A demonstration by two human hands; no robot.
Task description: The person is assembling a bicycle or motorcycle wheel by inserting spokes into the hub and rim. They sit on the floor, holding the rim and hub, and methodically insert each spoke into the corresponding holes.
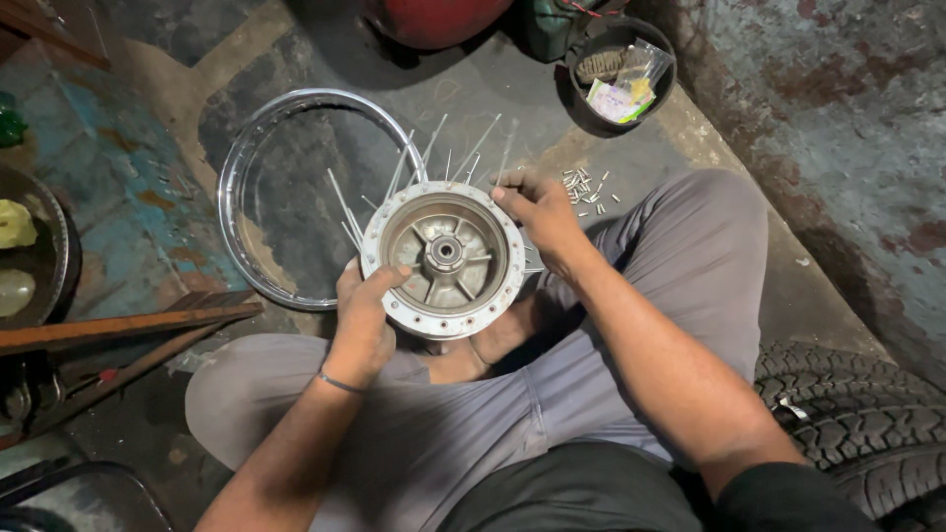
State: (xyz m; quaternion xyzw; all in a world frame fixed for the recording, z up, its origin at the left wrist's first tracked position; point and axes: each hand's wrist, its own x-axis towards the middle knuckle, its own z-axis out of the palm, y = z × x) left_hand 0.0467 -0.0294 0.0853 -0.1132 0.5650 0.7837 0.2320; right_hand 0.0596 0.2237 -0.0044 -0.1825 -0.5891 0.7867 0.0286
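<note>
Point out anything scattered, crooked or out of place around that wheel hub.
Small metal nipples lie strewn on the bare floor beside the right hand, not in the black bowl behind. The spokes fan out unevenly from the hub, loose of the rim lying beside it. The left hand steadies the hub.

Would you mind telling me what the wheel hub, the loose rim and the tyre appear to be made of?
The wheel hub looks like cast metal, dull grey and matte. The rim seems to be polished or chromed metal, since it shines brightly. The tyre is probably black rubber, with a blocky moulded tread.
</note>
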